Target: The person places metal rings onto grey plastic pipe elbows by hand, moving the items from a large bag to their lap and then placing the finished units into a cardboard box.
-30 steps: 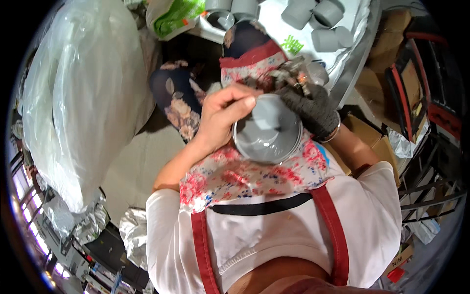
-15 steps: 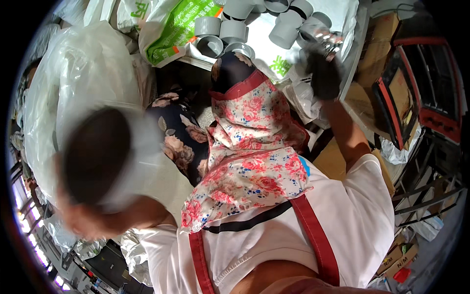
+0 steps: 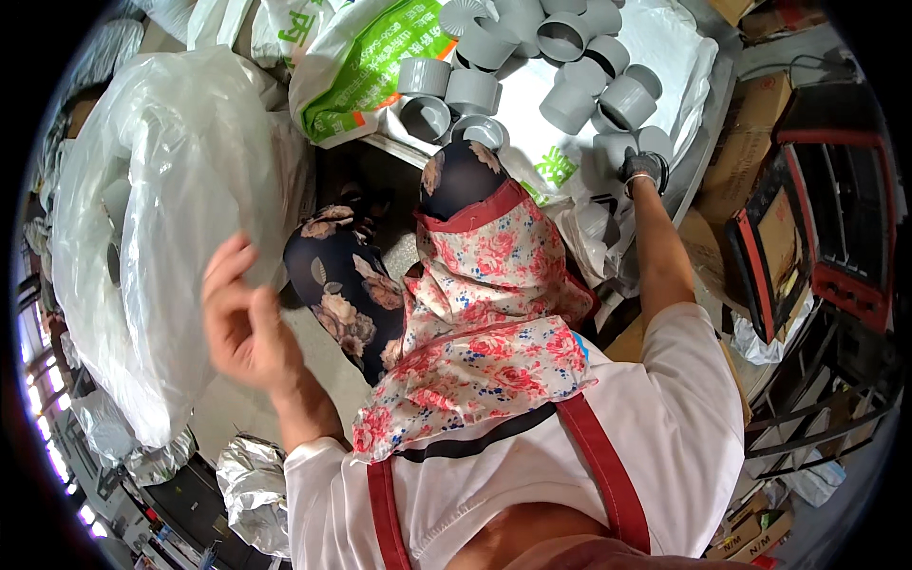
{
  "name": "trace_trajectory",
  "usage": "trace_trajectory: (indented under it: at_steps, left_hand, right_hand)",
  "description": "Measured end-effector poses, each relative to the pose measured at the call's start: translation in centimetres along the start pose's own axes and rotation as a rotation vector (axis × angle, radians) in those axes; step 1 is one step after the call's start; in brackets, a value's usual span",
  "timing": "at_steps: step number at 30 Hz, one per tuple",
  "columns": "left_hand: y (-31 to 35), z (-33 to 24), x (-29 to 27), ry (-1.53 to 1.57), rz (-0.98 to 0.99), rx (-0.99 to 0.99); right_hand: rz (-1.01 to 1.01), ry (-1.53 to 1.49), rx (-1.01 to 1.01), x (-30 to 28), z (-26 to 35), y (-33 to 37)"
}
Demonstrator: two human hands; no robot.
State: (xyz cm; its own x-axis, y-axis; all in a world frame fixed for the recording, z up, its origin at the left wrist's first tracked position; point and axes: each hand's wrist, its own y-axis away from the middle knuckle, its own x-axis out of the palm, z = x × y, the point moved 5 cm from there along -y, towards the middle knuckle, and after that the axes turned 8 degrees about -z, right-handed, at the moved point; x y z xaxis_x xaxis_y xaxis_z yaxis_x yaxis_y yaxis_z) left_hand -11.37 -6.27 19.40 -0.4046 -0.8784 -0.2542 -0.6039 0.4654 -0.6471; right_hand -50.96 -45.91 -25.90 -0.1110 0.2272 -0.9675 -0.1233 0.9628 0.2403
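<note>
My left hand point(image 3: 245, 318) is bare and raised beside the clear plastic bag point(image 3: 180, 180); its fingers are apart and it holds nothing. At the right, my right hand point(image 3: 642, 167), in a dark glove, reaches down to the grey pipe fittings on the white sheet. Its fingers curl against a short grey pipe fitting point(image 3: 615, 149) near the right edge; their tips are partly hidden. Several more grey pipe fittings point(image 3: 568, 106) lie loosely heaped, some on their sides with the hollow end showing. Grey shapes show dimly through the bag.
The white plastic sheet point(image 3: 532, 142) with green print lies on a metal-edged surface point(image 3: 708, 157). Cardboard boxes point(image 3: 750, 119) and a red and black frame point(image 3: 841, 190) stand at the right. A silvery crumpled bag point(image 3: 252, 484) is at the lower left. A flowered apron point(image 3: 475, 285) covers my lap.
The dark, hollow round piece blurred at my left hand is gone, and that hand has moved up and right, fingers apart. My right hand has lowered to the pipe fittings nearer me.
</note>
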Motion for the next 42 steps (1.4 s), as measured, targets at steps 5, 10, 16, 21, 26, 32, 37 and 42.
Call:
trace_trajectory:
  at_steps: [5, 10, 16, 21, 26, 32, 37, 42]
  left_hand:
    - [1.0, 0.5, 5.3, 0.196, 0.311, -0.183]
    - [1.9, -2.2, 10.2, 0.363, 0.592, 0.025]
    - [6.9, -3.7, 14.5, 0.331, 0.950, 0.060]
    - [10.9, 0.0, 13.4, 0.230, 0.967, -0.214]
    - [13.1, 2.5, 11.5, 0.397, 0.938, -0.406]
    - [14.1, 3.4, 8.9, 0.414, 0.803, -0.254]
    - [15.6, 5.8, 8.9, 0.467, 0.747, -0.542]
    - [16.2, 6.7, 9.3, 0.476, 0.677, -0.664]
  right_hand:
    - [-0.472, 0.028, -0.589, -13.0, 5.4, 7.2]
    - [0.089, -1.056, -0.509, -27.1, 7.8, 18.5]
    - [0.480, -1.153, -0.786, -29.6, 13.6, 29.1]
    - [0.069, -0.895, -1.180, -28.1, 15.5, 31.1]
    - [-0.016, -0.865, -1.207, -26.4, 14.8, 32.7]
    - [-0.043, -0.848, -1.208, -25.9, 15.2, 32.9]
    - [-0.230, -0.743, -1.216, -26.8, 15.4, 32.3]
    - [0.455, -0.947, -0.886, -24.5, 15.6, 30.7]
